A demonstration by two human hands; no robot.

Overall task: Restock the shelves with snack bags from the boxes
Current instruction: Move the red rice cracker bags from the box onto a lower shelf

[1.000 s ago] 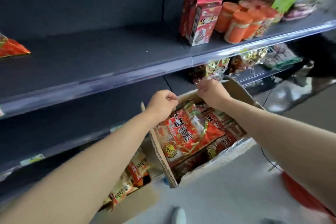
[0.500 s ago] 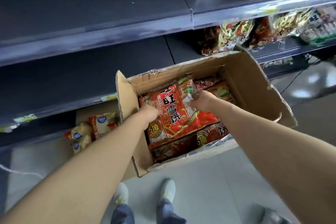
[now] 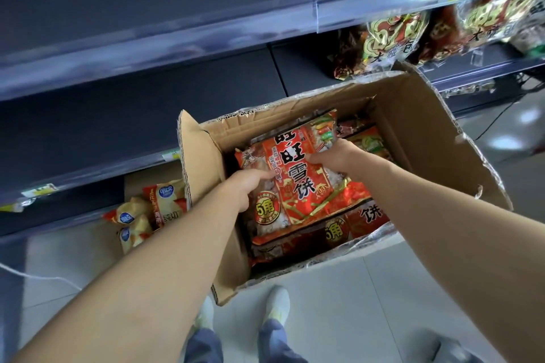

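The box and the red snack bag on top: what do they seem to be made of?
Box: corrugated cardboard, matte brown; the wavy fluting shows along its torn flap edges.
Red snack bag: probably thin plastic film, glossy and printed; it catches the light and wrinkles, and clear patches show pale contents.

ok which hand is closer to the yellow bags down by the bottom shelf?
Left. The left hand grips the red snack bag at its left edge, just across the box flap from the yellow bags. The right hand grips the bag's right side, farther away.
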